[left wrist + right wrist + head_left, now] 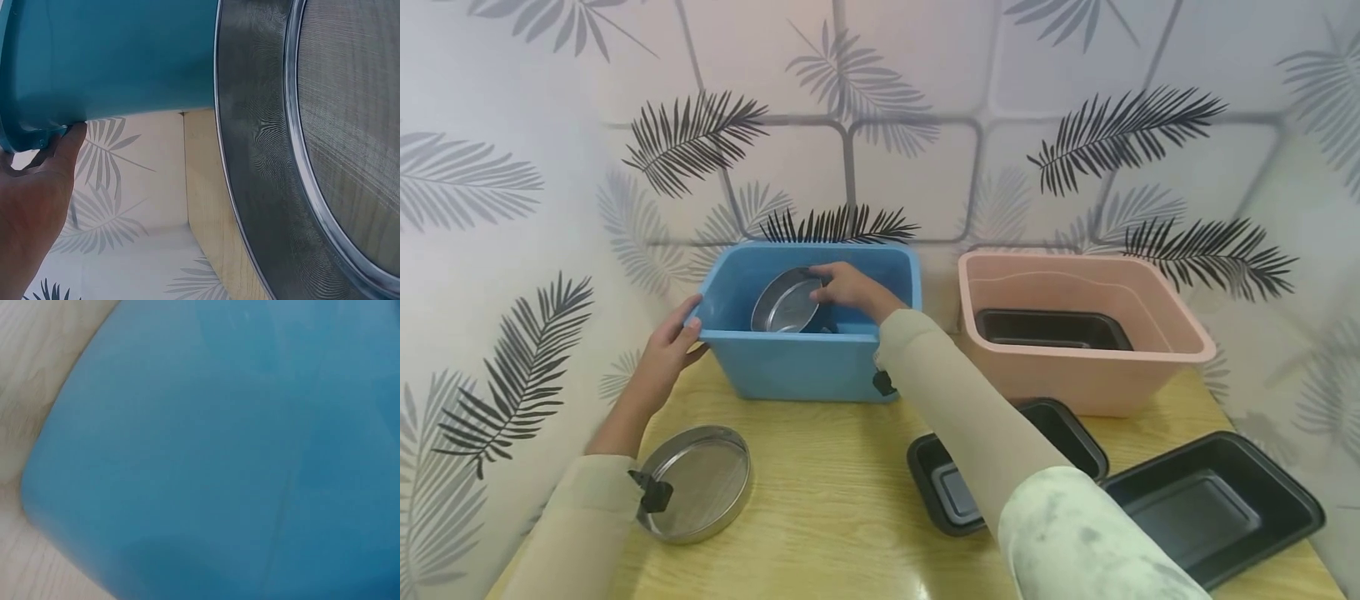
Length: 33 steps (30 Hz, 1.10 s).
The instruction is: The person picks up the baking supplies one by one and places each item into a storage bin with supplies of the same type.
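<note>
Inside the blue plastic bin point(805, 367), my right hand point(853, 290) pinches the rim of a round metal sieve point(790, 307), which is tilted. My left hand point(672, 346) grips the bin's left rim at the front corner; the left wrist view also has this hand point(44, 194) at the edge of the bin point(119, 56). A second round sieve point(703, 483) with a fine mesh lies on the table beneath my left forearm. Only the bin's outer wall point(187, 444) fills most of the right wrist view, without the hand.
To the right stands a pink bin point(1060, 379) with a dark rectangular pan point(1052, 327) inside. Two black loaf pans, one nearer point(955, 483) and one behind it point(1063, 429), lie partly under my right sleeve. A larger black pan point(1210, 504) sits at the table's point(820, 500) right side.
</note>
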### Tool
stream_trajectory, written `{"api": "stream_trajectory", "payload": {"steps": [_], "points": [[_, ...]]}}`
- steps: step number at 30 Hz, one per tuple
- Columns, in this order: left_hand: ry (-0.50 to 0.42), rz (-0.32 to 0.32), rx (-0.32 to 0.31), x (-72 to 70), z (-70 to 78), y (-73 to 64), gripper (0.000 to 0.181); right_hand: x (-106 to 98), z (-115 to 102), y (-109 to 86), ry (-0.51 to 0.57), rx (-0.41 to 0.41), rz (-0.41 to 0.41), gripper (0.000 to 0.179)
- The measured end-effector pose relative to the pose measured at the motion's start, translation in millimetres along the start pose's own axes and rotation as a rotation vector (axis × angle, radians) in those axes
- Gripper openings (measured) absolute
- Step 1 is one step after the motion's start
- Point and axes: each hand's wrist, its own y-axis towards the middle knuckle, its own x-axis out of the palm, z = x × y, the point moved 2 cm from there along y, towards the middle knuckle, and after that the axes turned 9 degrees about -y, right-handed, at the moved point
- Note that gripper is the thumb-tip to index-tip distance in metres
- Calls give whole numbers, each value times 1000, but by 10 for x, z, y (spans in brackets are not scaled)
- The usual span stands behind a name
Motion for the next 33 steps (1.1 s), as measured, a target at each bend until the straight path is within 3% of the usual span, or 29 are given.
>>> {"api": "stream_trajectory", "payload": {"steps": [5, 11, 16, 23, 33], "points": [[-8, -4, 0, 8, 8, -13, 64, 50, 0, 14, -98, -5, -45, 61], [1, 9, 3, -15, 22, -39, 65, 90, -2, 37, -132, -17, -89, 61], [1, 8, 0, -20, 3, -26, 64, 68, 40, 43, -142, 5, -73, 63], [-5, -2, -10, -8, -3, -11, 64, 12, 26, -33, -106, -22, -5, 69], [9, -8, -6, -5, 47, -18, 62, -12, -108, -116, -40, -118, -5, 71]]}}
